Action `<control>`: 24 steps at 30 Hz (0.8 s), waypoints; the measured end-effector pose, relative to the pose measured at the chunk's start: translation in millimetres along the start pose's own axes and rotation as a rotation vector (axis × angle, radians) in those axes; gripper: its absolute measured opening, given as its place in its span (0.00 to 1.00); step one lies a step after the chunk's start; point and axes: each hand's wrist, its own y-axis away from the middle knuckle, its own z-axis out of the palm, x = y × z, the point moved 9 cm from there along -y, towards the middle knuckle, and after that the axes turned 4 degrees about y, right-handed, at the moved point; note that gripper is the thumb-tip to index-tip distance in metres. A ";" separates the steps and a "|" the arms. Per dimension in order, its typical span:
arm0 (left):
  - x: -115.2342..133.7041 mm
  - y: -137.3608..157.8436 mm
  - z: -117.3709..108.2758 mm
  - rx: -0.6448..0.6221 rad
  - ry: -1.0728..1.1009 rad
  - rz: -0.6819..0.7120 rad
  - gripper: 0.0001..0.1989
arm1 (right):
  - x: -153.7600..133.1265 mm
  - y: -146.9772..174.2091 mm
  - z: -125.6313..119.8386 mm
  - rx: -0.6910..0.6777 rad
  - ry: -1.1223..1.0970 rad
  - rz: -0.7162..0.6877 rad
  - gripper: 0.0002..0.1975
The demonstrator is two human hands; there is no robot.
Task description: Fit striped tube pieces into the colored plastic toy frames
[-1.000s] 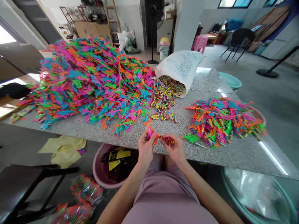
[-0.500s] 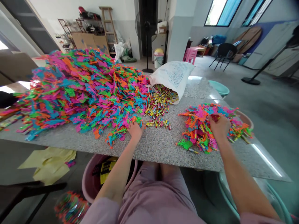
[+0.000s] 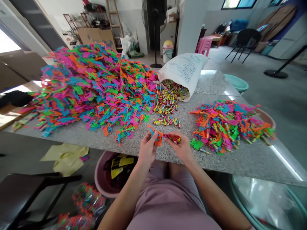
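our left grip (image 3: 146, 149) pinches flat orange and blue plastic pieces (image 3: 158, 140) while our right grip (image 3: 184, 148) clasps small red cylinders (image 3: 176, 139) just beside them, seemingly a lining-up step, the next move calling for steady aim.

A pale opening (image 3: 8, 40) at the left edge is blown out to white, and the upper right is brightened by a window (image 3: 239, 3). Glare is thrown back in streaks by the stone tabletop (image 3: 251, 161) at the right (the longest is nearly white). At centre, the left hand (image 3: 147, 150) and right hand (image 3: 181, 149) are softly lit. Shadow is held beneath the tabletop; towards the corners, shapes are stretched and fine detail is smeared.
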 end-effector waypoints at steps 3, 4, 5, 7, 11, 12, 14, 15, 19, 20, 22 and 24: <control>9.5 15.0 7.5 -0.023 0.001 0.054 0.13 | -12.7 2.6 0.0 0.036 0.017 -0.062 0.09; 12.0 17.6 7.9 -0.027 -0.007 0.069 0.13 | -14.3 3.2 -1.3 0.035 0.021 -0.067 0.09; 13.8 19.5 8.0 -0.032 -0.015 0.082 0.13 | -15.5 4.2 -2.6 0.032 0.028 -0.070 0.09; 15.3 21.9 8.3 -0.041 -0.030 0.100 0.13 | -17.4 6.7 -4.5 0.026 0.055 -0.077 0.09; 13.6 23.6 9.3 -0.045 -0.043 0.107 0.13 | -21.0 12.0 -8.3 0.057 0.099 -0.102 0.09; 13.4 23.7 9.5 -0.045 -0.046 0.107 0.13 | -21.2 12.8 -9.2 0.066 0.101 -0.106 0.09; 13.8 23.8 10.2 -0.046 -0.056 0.110 0.13 | -20.2 13.6 -10.9 0.077 0.107 -0.108 0.09; 14.1 23.9 10.6 -0.045 -0.064 0.115 0.13 | -19.2 13.7 -12.0 0.083 0.113 -0.108 0.09; 10.1 25.6 14.2 -0.021 -0.082 0.163 0.13 | -15.3 15.0 -8.6 0.066 0.160 -0.124 0.08; 6.3 25.5 15.9 -0.014 -0.071 0.177 0.13 | -14.2 15.7 -5.3 0.047 0.178 -0.129 0.08; -3.8 21.9 20.1 -0.007 -0.045 0.193 0.13 | -11.0 16.8 -1.5 0.022 0.206 -0.134 0.07; -14.2 10.4 27.2 -0.069 -0.093 0.169 0.13 | -6.6 16.4 -9.7 0.019 0.224 -0.140 0.09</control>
